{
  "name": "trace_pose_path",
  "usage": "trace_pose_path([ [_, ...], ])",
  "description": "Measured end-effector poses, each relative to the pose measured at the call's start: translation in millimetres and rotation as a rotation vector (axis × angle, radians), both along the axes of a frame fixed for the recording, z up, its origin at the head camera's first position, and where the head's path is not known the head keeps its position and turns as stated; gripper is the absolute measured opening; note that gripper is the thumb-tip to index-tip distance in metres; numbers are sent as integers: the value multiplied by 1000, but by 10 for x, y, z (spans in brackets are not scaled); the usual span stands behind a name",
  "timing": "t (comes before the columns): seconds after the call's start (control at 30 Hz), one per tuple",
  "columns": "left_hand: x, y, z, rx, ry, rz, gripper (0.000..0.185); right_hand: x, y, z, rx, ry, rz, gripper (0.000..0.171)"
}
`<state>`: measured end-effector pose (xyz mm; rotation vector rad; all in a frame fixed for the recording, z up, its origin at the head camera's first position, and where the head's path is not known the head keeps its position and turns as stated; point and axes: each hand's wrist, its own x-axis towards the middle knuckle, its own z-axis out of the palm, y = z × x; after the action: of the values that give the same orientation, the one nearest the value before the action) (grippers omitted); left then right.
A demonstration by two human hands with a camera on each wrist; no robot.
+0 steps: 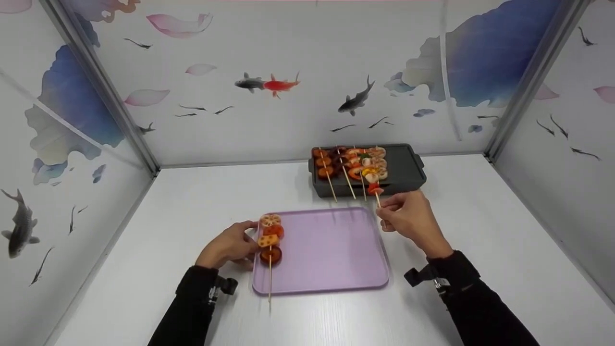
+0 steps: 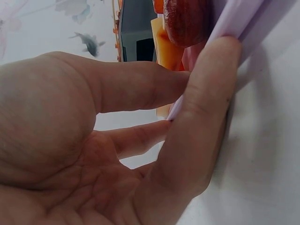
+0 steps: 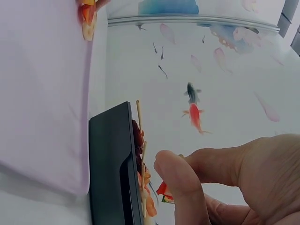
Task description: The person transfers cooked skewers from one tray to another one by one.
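Note:
My left hand (image 1: 234,244) grips the left edge of a lilac tray (image 1: 326,254); in the left wrist view its fingers and thumb pinch the rim (image 2: 241,18). Beside that hand, on the tray's left side, lies a skewer (image 1: 269,240) with a lotus root slice, orange and yellow pieces and a brown round, its stick reaching past the front edge. My right hand (image 1: 413,218) pinches the stick of another skewer (image 1: 373,187) with red, pale and yellow pieces. Its food end is over the front right of a dark grill pan (image 1: 403,166). The fingertips partly hide the stick.
Several more skewers (image 1: 343,163) lie side by side on the pan's left and middle, sticks jutting over its front edge. The pan stands behind the tray, against the back wall (image 1: 288,125). Printed side walls bound the white table (image 1: 202,202).

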<state>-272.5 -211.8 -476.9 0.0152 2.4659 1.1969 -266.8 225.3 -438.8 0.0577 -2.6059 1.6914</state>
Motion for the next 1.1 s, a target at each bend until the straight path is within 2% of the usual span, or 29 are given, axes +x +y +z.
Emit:
trace_pose_path([
  [0.37, 2, 17, 18, -10, -10, 1, 77, 55, -88, -10, 1, -14, 8, 19],
  [0.5, 2, 7, 11, 14, -11, 3, 77, 77, -116, -2, 5, -28, 19, 19],
  [0.8, 0, -7, 12, 5, 10, -24, 75, 149, -183, 11, -17, -38, 44, 20],
  [1.1, 2, 7, 16, 3, -10, 0, 80, 209, -285, 27, -57, -55, 59, 18],
])
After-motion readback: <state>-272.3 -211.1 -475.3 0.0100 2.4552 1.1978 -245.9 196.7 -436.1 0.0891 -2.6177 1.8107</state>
